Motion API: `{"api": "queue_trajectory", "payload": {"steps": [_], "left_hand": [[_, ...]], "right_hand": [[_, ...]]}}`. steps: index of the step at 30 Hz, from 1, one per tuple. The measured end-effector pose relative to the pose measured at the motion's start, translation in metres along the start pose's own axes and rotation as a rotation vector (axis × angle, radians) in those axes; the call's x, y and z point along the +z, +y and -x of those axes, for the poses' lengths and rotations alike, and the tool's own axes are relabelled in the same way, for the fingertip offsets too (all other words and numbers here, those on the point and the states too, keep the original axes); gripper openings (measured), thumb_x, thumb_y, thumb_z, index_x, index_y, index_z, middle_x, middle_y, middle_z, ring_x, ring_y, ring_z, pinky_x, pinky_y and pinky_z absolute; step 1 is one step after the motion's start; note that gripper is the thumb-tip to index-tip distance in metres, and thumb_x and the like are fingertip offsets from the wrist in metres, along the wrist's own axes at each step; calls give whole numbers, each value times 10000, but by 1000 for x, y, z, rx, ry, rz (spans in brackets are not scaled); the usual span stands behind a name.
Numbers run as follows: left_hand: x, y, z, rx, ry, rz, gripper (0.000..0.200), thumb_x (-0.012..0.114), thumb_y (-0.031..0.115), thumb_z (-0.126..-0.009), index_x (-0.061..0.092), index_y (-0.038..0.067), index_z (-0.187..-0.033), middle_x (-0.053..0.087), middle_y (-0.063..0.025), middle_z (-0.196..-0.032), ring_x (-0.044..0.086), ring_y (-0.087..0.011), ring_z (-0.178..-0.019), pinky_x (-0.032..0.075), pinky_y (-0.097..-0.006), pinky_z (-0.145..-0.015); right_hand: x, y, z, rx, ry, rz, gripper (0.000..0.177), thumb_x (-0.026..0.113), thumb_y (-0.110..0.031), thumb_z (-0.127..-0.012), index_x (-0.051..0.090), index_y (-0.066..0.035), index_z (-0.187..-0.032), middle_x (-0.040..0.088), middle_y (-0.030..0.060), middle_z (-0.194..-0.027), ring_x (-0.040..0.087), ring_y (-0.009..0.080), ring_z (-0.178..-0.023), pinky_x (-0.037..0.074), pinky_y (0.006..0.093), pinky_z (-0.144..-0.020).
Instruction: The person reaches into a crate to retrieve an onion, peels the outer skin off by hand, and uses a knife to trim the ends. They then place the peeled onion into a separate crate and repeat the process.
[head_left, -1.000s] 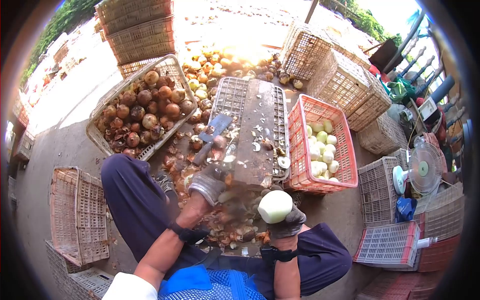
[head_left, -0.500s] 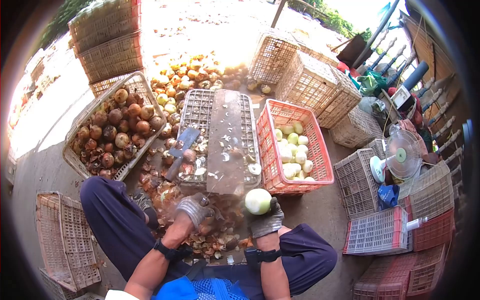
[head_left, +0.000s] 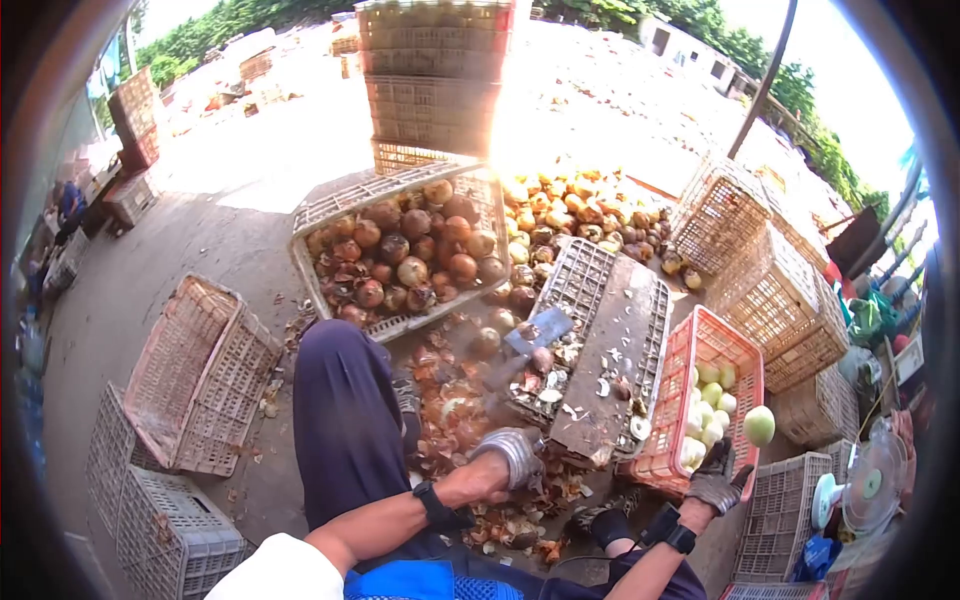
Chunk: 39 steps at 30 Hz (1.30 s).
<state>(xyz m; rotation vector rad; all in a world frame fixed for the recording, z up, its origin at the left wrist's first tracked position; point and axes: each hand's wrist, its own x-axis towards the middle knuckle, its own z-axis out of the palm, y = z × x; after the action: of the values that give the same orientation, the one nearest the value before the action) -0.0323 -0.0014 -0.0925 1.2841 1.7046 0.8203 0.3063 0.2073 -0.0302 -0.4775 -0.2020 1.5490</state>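
Peeled onion (head_left: 759, 426): at red crate (head_left: 730, 350);
Right hand (head_left: 717, 481): spread wide, near onion;
Left hand (head_left: 509, 457): gloved, grip unclear

- Before us, a board (head_left: 608, 365) lies on a crate (head_left: 580, 275).
- Left of it, we have onions (head_left: 410, 250) in a basket (head_left: 345, 203).
- Right of it, a bin (head_left: 735, 340) holds other onions (head_left: 710, 412).
- Behind it, an onion pile (head_left: 570, 208).
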Motion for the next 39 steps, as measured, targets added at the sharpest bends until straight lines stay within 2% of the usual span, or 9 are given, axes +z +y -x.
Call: {"api": "queue_trajectory", "payload": {"steps": [3,5,11,14,23,30,33,34,39], "left_hand": [[-37,41,25,-53,72,215,284,646,163,-816,553,35,-1052,592,-119,-788,539,-222,-678,477,-388,-617],[-43,26,3,5,-14,4,488,763,370,-705,619,10,-1000,661,-141,-908,581,-267,-746,497,-384,-692],[-41,-13,-11,75,118,-86,281,762,77,-630,558,43,-820,565,-55,-644,524,-162,-493,419,-324,-418],[-44,5,-20,491,83,-235,296,761,24,-635,564,51,-853,546,-26,-626,514,-143,-470,403,-300,-391],[-85,26,-5,-162,236,532,202,751,16,-700,608,50,-838,558,3,-632,506,-99,-517,415,-267,-449],[-186,32,-51,-135,361,-438,385,732,233,-681,636,10,-980,675,-133,-826,613,-212,-684,488,-352,-588],[-234,13,-67,-308,153,-769,348,630,353,-779,692,37,-911,688,-150,-865,661,-279,-763,516,-400,-674],[-254,-56,-92,-122,66,-1196,354,606,370,-807,713,50,-915,692,-143,-897,658,-287,-803,520,-399,-713],[-286,-169,-117,-638,278,-838,459,760,386,-680,696,60,-998,696,-121,-935,661,-299,-800,522,-433,-691]], "right_hand": [[-50,40,15,178,128,2,531,679,-341,-815,544,75,-1117,614,203,-1123,646,302,-919,580,400,-789],[-60,74,37,214,251,40,365,623,-334,-866,590,13,-975,657,140,-946,640,250,-794,564,338,-760],[-78,128,26,262,-213,-12,179,556,-256,-892,659,-115,-852,675,71,-830,624,243,-752,517,392,-669],[-31,128,48,407,71,-48,191,537,-270,-899,594,-89,-902,613,66,-781,593,258,-710,477,363,-613],[-2,134,52,510,32,104,146,623,-263,-879,642,-121,-908,621,23,-686,555,173,-549,451,305,-494],[5,169,31,449,4,335,213,663,-152,-808,610,-119,-1012,627,55,-735,575,217,-571,470,335,-474],[25,188,39,397,55,474,350,680,-100,-767,563,-106,-1098,592,68,-768,573,234,-580,483,355,-465],[31,194,41,379,88,522,407,690,-85,-749,544,-102,-1129,574,70,-780,569,239,-580,484,361,-459],[13,220,26,311,113,867,392,660,3,-795,525,-33,-1161,608,152,-825,644,284,-617,588,400,-513]]}}
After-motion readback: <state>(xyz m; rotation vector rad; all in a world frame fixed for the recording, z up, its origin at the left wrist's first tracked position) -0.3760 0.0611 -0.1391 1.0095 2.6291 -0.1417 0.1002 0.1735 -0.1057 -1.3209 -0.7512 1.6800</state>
